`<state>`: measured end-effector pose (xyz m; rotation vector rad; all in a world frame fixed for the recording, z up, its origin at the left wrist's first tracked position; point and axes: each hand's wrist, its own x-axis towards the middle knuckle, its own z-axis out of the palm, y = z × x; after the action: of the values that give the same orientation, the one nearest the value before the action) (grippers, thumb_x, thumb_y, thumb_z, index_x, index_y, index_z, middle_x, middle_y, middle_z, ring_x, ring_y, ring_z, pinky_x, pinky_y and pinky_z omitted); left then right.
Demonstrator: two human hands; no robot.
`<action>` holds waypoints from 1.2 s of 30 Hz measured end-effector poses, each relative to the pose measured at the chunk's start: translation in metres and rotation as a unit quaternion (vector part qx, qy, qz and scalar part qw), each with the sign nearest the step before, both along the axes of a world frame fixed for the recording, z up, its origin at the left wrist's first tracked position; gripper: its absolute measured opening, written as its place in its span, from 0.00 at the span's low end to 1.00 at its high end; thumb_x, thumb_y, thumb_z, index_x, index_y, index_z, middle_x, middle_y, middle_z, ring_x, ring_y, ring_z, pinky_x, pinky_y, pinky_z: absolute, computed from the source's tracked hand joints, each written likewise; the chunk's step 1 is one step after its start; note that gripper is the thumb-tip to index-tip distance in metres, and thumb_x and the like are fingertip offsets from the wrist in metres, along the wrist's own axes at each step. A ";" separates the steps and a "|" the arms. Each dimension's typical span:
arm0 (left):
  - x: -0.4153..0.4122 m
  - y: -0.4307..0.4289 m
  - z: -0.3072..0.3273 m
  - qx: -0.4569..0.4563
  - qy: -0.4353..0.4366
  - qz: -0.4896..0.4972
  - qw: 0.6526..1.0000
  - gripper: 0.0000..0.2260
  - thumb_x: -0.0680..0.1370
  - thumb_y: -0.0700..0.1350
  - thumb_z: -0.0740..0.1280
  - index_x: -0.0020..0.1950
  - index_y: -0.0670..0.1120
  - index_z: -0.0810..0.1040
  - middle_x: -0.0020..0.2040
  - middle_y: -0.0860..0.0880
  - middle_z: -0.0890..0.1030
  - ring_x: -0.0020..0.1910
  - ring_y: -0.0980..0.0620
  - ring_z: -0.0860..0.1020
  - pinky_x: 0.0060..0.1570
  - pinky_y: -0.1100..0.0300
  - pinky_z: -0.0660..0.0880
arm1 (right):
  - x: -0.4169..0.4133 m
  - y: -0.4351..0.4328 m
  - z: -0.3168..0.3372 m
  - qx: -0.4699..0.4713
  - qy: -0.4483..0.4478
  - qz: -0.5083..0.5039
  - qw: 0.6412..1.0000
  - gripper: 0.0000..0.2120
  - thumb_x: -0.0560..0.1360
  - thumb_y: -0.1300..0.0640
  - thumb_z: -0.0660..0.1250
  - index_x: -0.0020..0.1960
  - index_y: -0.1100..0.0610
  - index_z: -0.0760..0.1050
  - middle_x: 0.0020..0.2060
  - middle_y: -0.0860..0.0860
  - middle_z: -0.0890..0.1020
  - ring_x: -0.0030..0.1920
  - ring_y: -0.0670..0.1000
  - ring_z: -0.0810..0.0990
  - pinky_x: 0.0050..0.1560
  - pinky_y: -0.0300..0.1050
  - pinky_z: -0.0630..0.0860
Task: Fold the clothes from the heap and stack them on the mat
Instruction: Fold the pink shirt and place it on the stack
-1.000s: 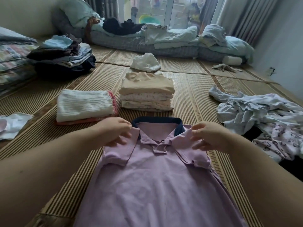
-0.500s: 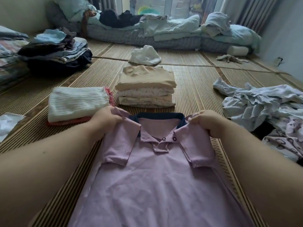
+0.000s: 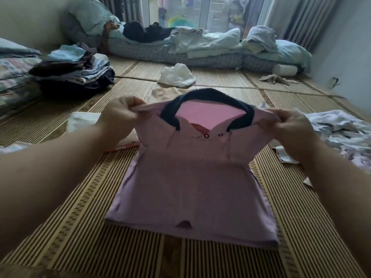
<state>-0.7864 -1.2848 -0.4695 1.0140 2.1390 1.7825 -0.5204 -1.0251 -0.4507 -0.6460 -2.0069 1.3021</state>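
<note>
Lilac polo shirt [image 3: 190, 187], shoulders pinched by left hand [image 3: 118, 115], right hand [image 3: 291, 125].

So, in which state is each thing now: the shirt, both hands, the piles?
pink polo shirt: collar end raised, lower part flat on the mat
left hand: pinches the shirt's shoulder
right hand: pinches the other shoulder
heap: crumpled, unfolded
dark stack: folded, piled
white garment: crumpled

Matt lilac knit cloth for the polo shirt [image 3: 190, 187], soft and slightly creased, with a darker cloth collar [image 3: 208, 95]. Woven reed or straw for the mat [image 3: 90, 227], ribbed and faintly glossy. Thin crumpled cloth in the right-hand heap [image 3: 341, 133].
</note>
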 end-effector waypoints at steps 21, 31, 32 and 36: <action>0.064 -0.025 -0.079 -0.508 0.341 -0.165 0.773 0.31 0.74 0.68 0.56 0.76 0.60 0.57 0.78 0.51 0.55 0.77 0.48 0.52 0.73 0.48 0.56 | 0.010 -0.172 -0.101 0.098 -0.432 -0.043 0.896 0.33 0.73 0.30 0.48 0.76 0.40 0.53 0.77 0.54 0.52 0.77 0.60 0.44 0.69 0.70 0.46; 0.100 -0.042 -0.069 -0.606 0.374 -0.178 0.679 0.56 0.54 0.82 0.28 0.78 0.57 0.48 0.75 0.42 0.64 0.73 0.44 0.63 0.68 0.48 0.59 | -0.007 -0.065 -0.120 0.285 -0.553 0.137 0.771 0.43 0.59 0.17 0.49 0.68 0.26 0.36 0.76 0.44 0.37 0.75 0.56 0.33 0.67 0.72 0.37; 0.114 -0.046 -0.064 -0.602 0.386 -0.184 0.675 0.57 0.55 0.82 0.29 0.78 0.56 0.50 0.71 0.42 0.70 0.70 0.44 0.67 0.64 0.48 0.63 | -0.010 -0.053 -0.115 0.317 -0.560 0.164 0.748 0.41 0.62 0.18 0.50 0.68 0.25 0.35 0.76 0.44 0.36 0.75 0.56 0.32 0.68 0.71 0.37; 0.178 -0.060 -0.056 -0.565 0.406 -0.242 0.676 0.55 0.58 0.81 0.37 0.78 0.52 0.52 0.58 0.38 0.77 0.61 0.38 0.72 0.62 0.42 0.63 | -0.022 -0.027 -0.093 0.433 -0.583 0.185 0.662 0.43 0.65 0.24 0.57 0.71 0.28 0.36 0.73 0.43 0.33 0.74 0.57 0.30 0.71 0.69 0.35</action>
<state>-0.6086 -1.3443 -0.5256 1.7600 2.2924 -0.4758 -0.5425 -1.0517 -0.5434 -0.6210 -3.5080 -0.3140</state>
